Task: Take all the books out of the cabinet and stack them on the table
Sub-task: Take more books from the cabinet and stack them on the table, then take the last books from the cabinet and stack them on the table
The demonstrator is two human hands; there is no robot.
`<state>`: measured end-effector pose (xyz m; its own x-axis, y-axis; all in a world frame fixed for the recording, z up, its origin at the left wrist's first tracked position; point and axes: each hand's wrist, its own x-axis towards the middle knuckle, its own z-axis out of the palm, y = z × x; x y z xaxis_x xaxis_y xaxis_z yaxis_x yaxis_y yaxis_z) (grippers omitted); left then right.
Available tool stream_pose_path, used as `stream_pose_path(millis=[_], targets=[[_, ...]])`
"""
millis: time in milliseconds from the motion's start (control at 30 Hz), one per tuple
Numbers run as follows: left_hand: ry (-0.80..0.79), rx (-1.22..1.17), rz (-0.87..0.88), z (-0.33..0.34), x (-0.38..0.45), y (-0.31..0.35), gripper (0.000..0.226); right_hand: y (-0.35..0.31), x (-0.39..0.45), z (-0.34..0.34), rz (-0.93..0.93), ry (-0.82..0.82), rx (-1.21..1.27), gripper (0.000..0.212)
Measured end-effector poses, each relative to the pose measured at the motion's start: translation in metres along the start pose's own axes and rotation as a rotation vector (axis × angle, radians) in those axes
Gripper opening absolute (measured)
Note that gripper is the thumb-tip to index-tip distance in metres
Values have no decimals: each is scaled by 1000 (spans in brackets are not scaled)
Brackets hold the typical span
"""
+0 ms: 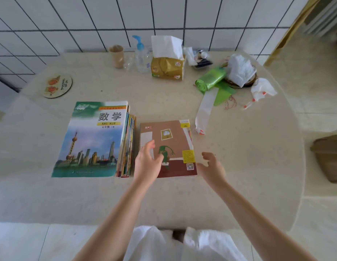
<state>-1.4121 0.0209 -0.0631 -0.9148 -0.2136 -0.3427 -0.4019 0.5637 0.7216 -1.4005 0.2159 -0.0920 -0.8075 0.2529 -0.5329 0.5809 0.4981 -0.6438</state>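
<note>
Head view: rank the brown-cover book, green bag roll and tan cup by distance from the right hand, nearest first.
From the right hand:
1. Brown-cover book, just to its left.
2. Green bag roll, beyond it, toward the wall.
3. Tan cup, far back-left by the tiles.

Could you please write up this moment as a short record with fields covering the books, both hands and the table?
setting: beige table against a tiled wall
left pile: stack of books, maths textbook on top
right pile: brown-covered book lying flat beside the stack
left hand: open, over the brown-covered book's left part; contact unclear
right hand: open, at the book's lower right corner, holding nothing
clutter at back: tissue pack, pump bottle, cup, green bag roll, coaster
</note>
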Motion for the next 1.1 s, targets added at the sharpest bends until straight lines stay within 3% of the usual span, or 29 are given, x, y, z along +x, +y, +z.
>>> stream_pose_path(millis=[200,367,533,800,1100], targets=[[-137,-55,102,10,-27,2,41,13,-49,-5,-113,147,-6,41],[-323,47,284,10,-43,-11,39,31,-90,21,-86,280,23,38],[-573,167,450,-5,-62,-44,37,45,-145,66,75,462,138,37],[-833,182,614,-13,-106,-59,31,70,-240,122,320,629,248,35],[-1214,382,925,9,-208,-85,34,130,-377,170,567,904,431,35]])
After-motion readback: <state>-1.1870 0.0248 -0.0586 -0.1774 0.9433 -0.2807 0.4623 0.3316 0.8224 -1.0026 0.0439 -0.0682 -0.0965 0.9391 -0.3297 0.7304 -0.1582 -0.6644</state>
